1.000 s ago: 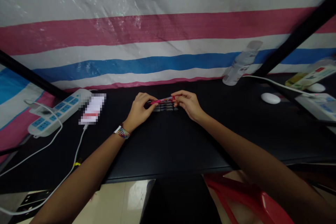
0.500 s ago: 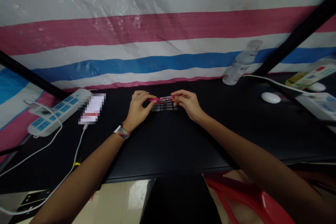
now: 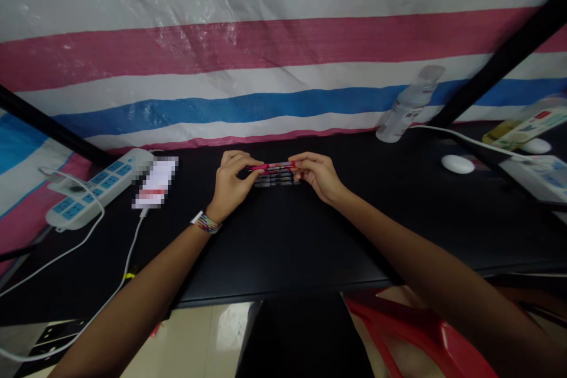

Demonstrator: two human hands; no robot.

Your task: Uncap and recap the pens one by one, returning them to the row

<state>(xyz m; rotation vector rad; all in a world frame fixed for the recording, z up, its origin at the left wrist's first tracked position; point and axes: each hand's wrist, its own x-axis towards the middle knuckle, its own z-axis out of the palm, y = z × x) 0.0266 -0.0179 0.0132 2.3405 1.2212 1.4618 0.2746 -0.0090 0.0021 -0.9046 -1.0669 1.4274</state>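
Several slim pens lie side by side across the black table in the head view. Red pens point(image 3: 279, 165) form the far part of the row, and dark pens point(image 3: 278, 180) the near part. My left hand point(image 3: 234, 180) pinches the left end of a red pen between thumb and forefinger. At the other end, the fingertips of my right hand point(image 3: 319, 177) close on the same red pen. My fingers cover both ends, so I cannot tell whether more than one pen is gripped. A woven band point(image 3: 207, 223) circles my left wrist.
A white power strip point(image 3: 100, 189) and a phone point(image 3: 156, 182) on a cable lie left. At the back right stands a clear bottle point(image 3: 407, 106). Further right are a white mouse-like object point(image 3: 458, 164) and a tilted bottle point(image 3: 522, 129). A striped sheet point(image 3: 283, 41) hangs behind the table point(image 3: 283, 248).
Both hands keep their pinch on the red pen at nearly the same place. Only a very slight shift of the view shows.
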